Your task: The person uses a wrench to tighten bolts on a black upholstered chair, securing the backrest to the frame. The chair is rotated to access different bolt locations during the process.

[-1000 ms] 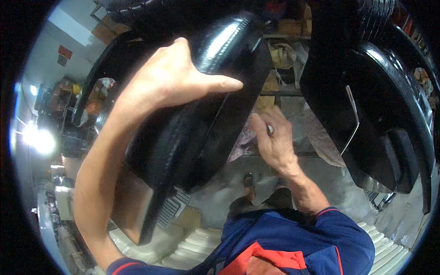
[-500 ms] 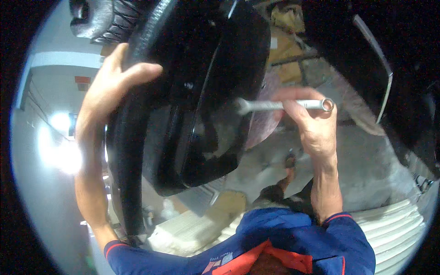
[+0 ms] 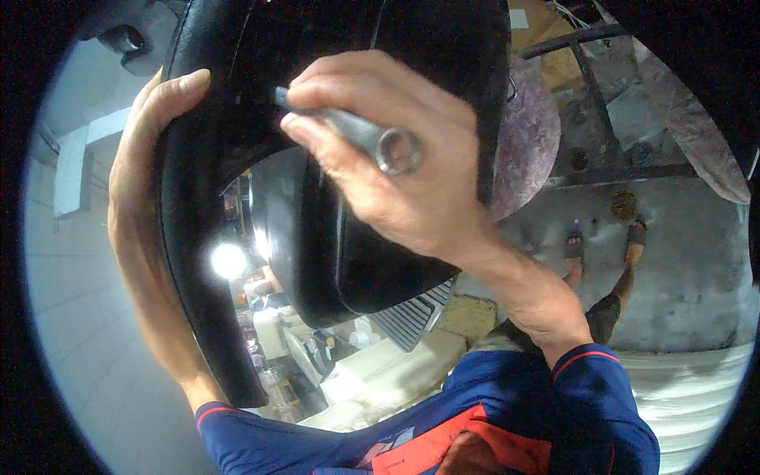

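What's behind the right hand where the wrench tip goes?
The black panel, gripped at its edge by the left hand. The right hand holds the wrench; its ring end shows, but its fingers hide the working tip and any bolt.

Blue long sleeves (image 3: 586, 396) with thin red cuff stripes (orange chest panel (image 3: 443, 447)).
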A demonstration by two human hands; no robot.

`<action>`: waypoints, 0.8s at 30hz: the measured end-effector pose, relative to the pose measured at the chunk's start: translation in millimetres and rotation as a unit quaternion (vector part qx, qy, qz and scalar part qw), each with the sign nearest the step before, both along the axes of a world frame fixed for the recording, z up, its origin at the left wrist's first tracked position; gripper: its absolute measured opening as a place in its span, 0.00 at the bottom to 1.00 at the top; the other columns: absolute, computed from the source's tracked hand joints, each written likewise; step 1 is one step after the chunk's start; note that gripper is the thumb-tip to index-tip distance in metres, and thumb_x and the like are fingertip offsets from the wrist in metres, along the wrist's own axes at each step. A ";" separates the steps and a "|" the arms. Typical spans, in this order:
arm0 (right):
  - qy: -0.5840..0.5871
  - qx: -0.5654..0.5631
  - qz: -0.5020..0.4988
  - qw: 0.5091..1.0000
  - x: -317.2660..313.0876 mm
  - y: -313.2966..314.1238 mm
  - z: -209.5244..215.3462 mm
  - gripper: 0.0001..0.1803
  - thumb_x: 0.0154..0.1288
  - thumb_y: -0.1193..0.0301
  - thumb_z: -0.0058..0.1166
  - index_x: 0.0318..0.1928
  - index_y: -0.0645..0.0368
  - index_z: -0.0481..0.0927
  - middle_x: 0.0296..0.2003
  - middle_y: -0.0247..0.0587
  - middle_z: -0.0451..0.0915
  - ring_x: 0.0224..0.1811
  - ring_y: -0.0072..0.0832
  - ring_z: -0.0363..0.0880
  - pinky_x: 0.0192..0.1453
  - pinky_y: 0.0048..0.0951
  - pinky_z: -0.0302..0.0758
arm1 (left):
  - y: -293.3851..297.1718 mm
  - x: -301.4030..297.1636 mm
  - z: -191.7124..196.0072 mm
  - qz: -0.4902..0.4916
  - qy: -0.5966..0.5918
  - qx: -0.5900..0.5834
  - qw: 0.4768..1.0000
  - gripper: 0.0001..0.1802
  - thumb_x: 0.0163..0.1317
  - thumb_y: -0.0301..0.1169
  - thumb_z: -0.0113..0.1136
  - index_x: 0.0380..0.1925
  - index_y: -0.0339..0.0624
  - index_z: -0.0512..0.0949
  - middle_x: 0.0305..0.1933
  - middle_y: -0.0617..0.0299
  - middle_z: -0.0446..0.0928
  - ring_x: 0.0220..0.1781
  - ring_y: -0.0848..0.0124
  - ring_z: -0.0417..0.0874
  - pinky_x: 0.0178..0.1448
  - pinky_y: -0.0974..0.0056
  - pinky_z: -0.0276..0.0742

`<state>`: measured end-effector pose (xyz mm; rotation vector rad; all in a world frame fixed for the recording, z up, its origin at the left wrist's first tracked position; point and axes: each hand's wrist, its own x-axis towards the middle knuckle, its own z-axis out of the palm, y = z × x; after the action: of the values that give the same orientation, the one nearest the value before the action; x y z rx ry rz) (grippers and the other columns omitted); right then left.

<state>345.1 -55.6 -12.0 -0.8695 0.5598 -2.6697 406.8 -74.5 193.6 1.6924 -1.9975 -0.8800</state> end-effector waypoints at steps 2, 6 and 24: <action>0.008 -0.019 -0.016 1.000 10.7 -1.8 2.5 0.14 0.60 0.82 0.69 0.45 0.64 0.81 0.42 0.48 0.81 0.42 0.45 0.86 0.43 0.38 0.82 | 9.9 -3.3 -6.5 0.004 0.005 -0.015 1.000 0.30 0.66 0.42 0.65 0.63 0.36 0.74 0.55 0.47 0.83 0.51 0.59 0.88 0.57 0.55 0.86; -0.008 -0.041 -0.036 0.998 30.4 2.7 13.8 0.16 0.61 0.84 0.69 0.49 0.67 0.81 0.43 0.53 0.80 0.41 0.43 0.86 0.42 0.37 0.83 | 18.4 -9.6 -7.2 0.010 0.008 -0.038 0.999 0.30 0.66 0.42 0.65 0.63 0.36 0.74 0.54 0.47 0.83 0.51 0.59 0.88 0.57 0.55 0.87; -0.163 -0.025 0.138 0.977 -38.1 -45.6 3.2 0.08 0.71 0.76 0.62 0.37 0.72 0.84 0.28 0.49 0.87 0.29 0.32 0.91 0.33 0.29 0.87 | -17.9 1.1 30.5 -0.096 -0.158 0.011 0.983 0.37 0.63 0.44 0.68 0.67 0.32 0.71 0.58 0.45 0.81 0.52 0.58 0.87 0.57 0.53 0.87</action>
<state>307.0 -101.2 -8.8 -0.4631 0.2706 -2.5018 407.9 -92.4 224.1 1.7652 -2.4016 -0.7317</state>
